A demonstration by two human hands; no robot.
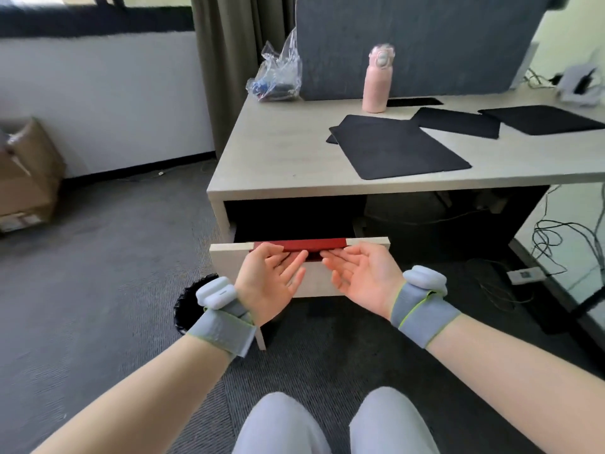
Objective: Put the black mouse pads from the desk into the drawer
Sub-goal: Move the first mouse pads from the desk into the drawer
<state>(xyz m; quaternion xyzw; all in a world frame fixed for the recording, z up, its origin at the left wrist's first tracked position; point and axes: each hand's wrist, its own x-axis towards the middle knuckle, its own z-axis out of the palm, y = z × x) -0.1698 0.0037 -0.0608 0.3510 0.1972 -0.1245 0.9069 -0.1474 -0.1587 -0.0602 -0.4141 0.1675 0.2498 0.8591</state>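
Three black mouse pads lie on the pale desk (284,158): a large one (399,147) near the front, a second (458,122) behind it and a third (540,119) at the right. A corner of another dark pad peeks out under the large one. Below the desktop the drawer (226,267) is pulled partly out, with a red strip (314,244) along its top edge. My left hand (270,281) and my right hand (360,278) are palm-up at the drawer front, fingers curled under the recessed handle. Neither hand holds a pad.
A pink bottle (376,83) stands at the back of the desk before a grey divider panel (412,40). A clear plastic bag (278,77) sits at the back left corner. Cables (563,237) hang under the desk at right. A cardboard box (26,178) rests on the carpet at left.
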